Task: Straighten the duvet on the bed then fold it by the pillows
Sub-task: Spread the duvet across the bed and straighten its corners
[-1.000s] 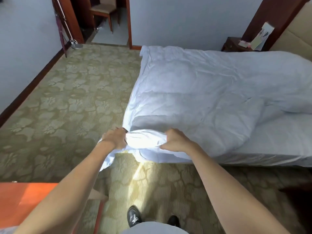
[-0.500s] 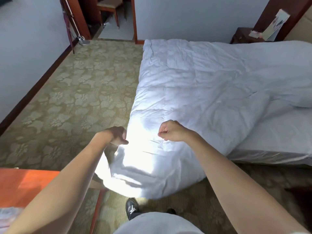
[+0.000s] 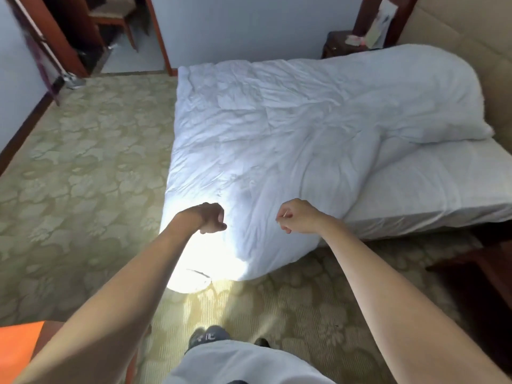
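The white duvet (image 3: 277,128) lies creased across the bed, bunched high at the headboard end on the right. Its near corner (image 3: 205,261) hangs off the foot of the bed down to the carpet, in bright sunlight. My left hand (image 3: 212,217) is curled in a fist against the fabric above that corner. My right hand (image 3: 295,216) pinches the duvet a little to the right. To the right, the bare white sheet on the mattress (image 3: 432,187) is uncovered. The pillows are hidden.
Patterned carpet (image 3: 83,176) spreads left of the bed and under my feet (image 3: 209,336). An orange wooden table edge (image 3: 19,347) sits at my lower left. A dark nightstand (image 3: 340,45) stands by the padded headboard (image 3: 471,29). A doorway (image 3: 124,31) opens at the far left.
The duvet corner was pulled off the foot of the bed toward me and now hangs to the floor. My hands have spread apart, and my view has risen over the bed.
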`<control>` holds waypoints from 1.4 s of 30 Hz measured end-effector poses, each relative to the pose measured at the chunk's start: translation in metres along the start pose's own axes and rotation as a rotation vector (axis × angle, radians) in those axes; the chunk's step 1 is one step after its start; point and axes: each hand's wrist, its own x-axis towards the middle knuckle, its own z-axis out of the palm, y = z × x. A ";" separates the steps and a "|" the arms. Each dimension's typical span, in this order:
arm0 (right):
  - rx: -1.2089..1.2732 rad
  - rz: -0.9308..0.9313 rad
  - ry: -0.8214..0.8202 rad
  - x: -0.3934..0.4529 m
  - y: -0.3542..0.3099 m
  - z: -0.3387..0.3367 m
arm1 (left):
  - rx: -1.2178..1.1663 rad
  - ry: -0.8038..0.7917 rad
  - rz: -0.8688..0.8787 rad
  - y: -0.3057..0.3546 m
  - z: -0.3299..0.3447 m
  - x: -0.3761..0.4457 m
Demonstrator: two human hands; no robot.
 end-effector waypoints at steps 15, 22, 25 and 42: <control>0.021 0.173 0.140 0.009 0.124 -0.104 | 0.052 -0.024 0.266 0.165 -0.037 0.121; -0.003 0.236 0.081 0.073 0.178 -0.185 | -0.006 -0.049 0.277 0.237 -0.078 0.220; -0.046 0.252 0.036 0.108 0.201 -0.233 | -0.038 -0.033 0.290 0.270 -0.107 0.261; -0.034 0.235 0.017 0.254 0.316 -0.405 | -0.036 -0.061 0.232 0.391 -0.208 0.416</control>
